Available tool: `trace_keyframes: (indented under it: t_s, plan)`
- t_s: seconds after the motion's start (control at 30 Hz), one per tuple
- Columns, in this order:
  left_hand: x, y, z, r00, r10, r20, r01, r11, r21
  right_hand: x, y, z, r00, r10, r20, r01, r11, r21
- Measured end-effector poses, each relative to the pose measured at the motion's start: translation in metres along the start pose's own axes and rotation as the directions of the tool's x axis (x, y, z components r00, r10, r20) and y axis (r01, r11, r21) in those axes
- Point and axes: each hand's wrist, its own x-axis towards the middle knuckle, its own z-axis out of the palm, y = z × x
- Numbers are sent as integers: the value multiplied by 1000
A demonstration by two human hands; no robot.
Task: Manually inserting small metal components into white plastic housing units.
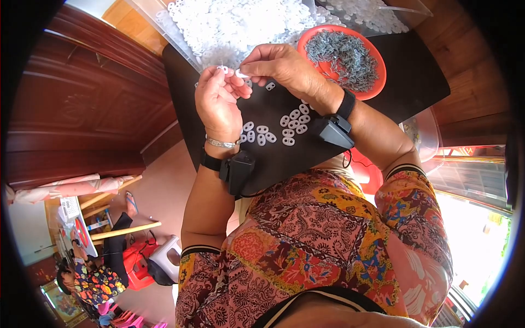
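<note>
My left hand [219, 101] is closed in a pinch on a small white plastic piece [221, 69] with a hole in it. Beside it, my right hand [281, 65] grips another white piece [240, 74] between thumb and fingertips. Both hands meet above the far left part of a black tabletop [339, 120]. Nearer to me, white oval two-hole pieces [262, 129] lie loosely in one group below the left hand, with a second group [295, 120] near the right wrist. A single two-hole piece [270, 86] rests under my right hand.
A clear bin heaped with white pieces [229, 27] stands at the far edge. To its right, an orange-red bowl [383, 65] holds many small grey metal parts [344, 60]. Another clear container [366, 13] is behind. A person [95, 281] sits at the lower left.
</note>
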Motion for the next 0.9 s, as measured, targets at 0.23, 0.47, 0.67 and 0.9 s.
trace_keyframes:
  t_s: [0.23, 0.47, 0.67, 0.9]
  plan:
    - [-2, 1, 2, 999, 1, 34, -3, 997, 71, 2, -4, -6, 994, 105, 27, -108, 980, 164]
    - [-6, -1, 6, 998, -29, 55, 17, 979, 203, -1, -9, -3, 997, -9, -71, 18, 990, 138]
    - [-8, -3, 9, 999, 3, 49, -16, 965, 262, -3, -10, -3, 989, -104, -101, 112, 991, 73]
    - [-9, -4, 8, 998, -5, 70, -21, 934, 356, -4, -12, -2, 988, -123, -91, 124, 992, 6]
